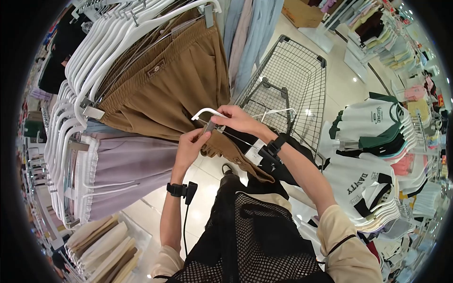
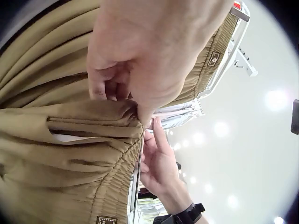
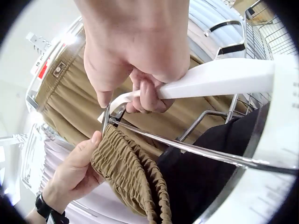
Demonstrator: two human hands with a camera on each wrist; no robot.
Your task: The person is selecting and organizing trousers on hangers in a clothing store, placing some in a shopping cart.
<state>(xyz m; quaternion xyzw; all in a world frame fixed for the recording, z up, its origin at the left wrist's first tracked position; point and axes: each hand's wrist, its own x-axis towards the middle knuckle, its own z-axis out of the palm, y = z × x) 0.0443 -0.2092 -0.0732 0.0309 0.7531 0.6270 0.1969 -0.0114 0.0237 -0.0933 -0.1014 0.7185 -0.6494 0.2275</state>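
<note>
In the head view my left hand (image 1: 189, 147) pinches the waistband corner of brown elastic-waist pants (image 1: 232, 155). My right hand (image 1: 238, 120) grips one end of a white clip hanger (image 3: 219, 78). In the right wrist view its fingers curl round the hanger's arm, and its thumb presses at the metal clip (image 3: 106, 119). The gathered waistband (image 3: 124, 163) lies right at that clip, with the left fingertips beside it. The left wrist view shows the pants' folded side (image 2: 93, 116) between left thumb and fingers.
More brown pants (image 1: 184, 70) hang on the rack ahead, above lilac pants (image 1: 132, 165) on white hangers. A wire shopping cart (image 1: 288, 70) stands ahead to the right. Shirts (image 1: 373, 118) hang at the right, and folded garments (image 1: 101, 245) lie low on the left.
</note>
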